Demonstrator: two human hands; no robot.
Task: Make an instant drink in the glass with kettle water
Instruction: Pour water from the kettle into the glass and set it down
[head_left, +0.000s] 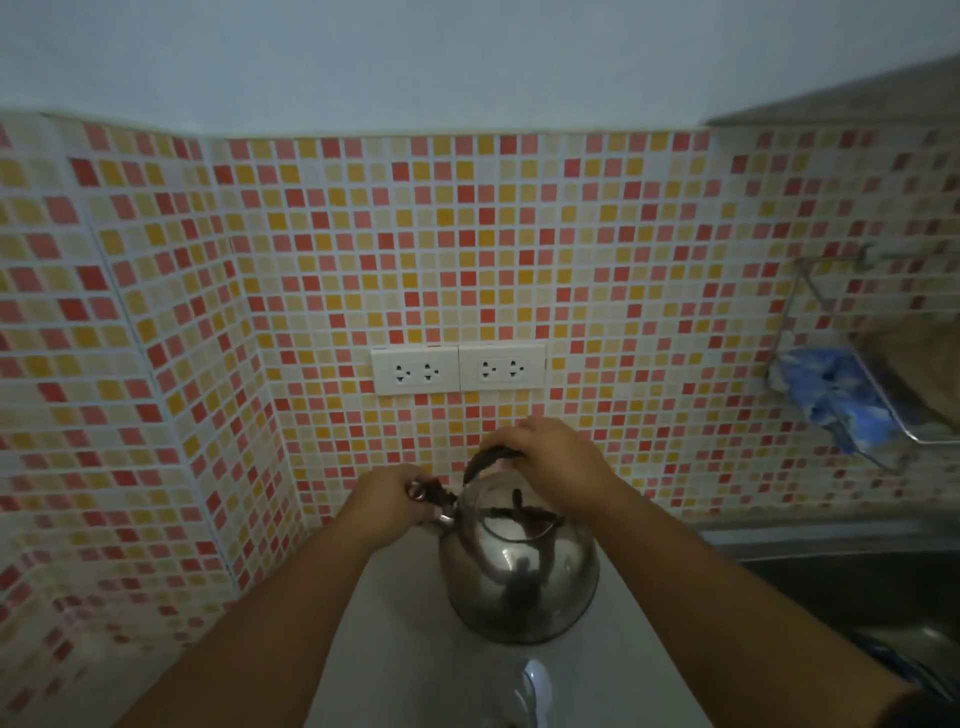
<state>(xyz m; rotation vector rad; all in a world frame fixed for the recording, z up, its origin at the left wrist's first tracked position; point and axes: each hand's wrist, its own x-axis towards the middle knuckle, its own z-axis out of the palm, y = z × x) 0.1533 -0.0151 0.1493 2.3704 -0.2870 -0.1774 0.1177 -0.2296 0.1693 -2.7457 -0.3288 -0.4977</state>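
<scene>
Right now the right hand (550, 457) grips the kettle (519, 566) handle on the counter (395, 623), while the left hand (387, 506) pinches the spout cap. Likely risks are steam scalding those fingers, or water missing the glass (519, 696) near the bottom edge.

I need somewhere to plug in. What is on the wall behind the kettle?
Two white double sockets on mosaic tiles, above the kettle. The right hand covers the wall lower down.
</scene>
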